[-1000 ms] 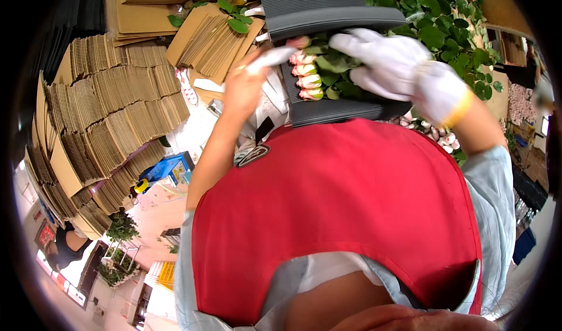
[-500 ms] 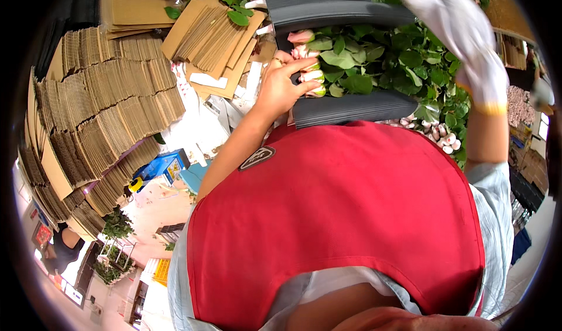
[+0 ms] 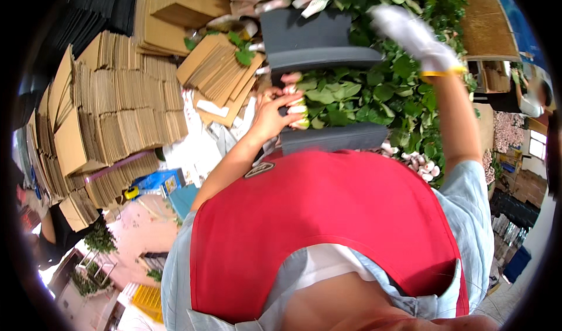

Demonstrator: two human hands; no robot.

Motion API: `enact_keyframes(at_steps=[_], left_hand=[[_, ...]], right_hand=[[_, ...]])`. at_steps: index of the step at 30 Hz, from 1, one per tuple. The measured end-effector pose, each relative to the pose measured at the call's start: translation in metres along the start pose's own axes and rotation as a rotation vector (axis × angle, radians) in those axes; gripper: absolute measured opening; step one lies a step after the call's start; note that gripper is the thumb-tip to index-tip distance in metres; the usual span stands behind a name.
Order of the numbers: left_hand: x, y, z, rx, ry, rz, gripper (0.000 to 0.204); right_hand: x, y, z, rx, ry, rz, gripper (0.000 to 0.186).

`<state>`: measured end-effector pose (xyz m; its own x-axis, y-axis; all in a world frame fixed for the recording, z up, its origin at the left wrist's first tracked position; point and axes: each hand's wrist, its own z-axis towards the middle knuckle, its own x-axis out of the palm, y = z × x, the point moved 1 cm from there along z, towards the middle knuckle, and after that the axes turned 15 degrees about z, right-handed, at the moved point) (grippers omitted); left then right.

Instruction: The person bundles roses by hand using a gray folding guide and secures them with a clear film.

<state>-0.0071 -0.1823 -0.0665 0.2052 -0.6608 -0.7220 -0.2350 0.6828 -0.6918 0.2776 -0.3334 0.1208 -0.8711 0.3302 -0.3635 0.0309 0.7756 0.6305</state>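
Pink roses [image 3: 301, 110] lie in a row at the upper middle of the frame, leaves [image 3: 345, 100] trailing right between dark ridged boards [image 3: 336, 138]. The bare left hand [image 3: 269, 119] is on the blooms — thumb and forefinger parted across them, though I can't tell whether they pinch. The gloved right hand [image 3: 408, 35] hangs over greenery at upper right — too blurred to tell how its fingers stand.

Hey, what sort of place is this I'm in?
Probably a flower-packing workroom: pink roses lie beside the dark corrugated sheet, leafy stems spread rightward, and cardboard stacks stand at left.
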Motion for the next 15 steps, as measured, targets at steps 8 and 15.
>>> enact_keyframes(at_steps=[8, 15], left_hand=[[0.000, 0.002, 0.002, -0.017, 0.030, -0.048, 0.053], [0.002, 0.004, 0.005, 0.083, -0.041, 0.026, 0.052]], right_hand=[[0.001, 0.015, 0.008, -0.079, -0.245, 0.197, 0.061], [-0.077, 0.044, -0.053, -0.613, 0.205, 0.510, 0.040]])
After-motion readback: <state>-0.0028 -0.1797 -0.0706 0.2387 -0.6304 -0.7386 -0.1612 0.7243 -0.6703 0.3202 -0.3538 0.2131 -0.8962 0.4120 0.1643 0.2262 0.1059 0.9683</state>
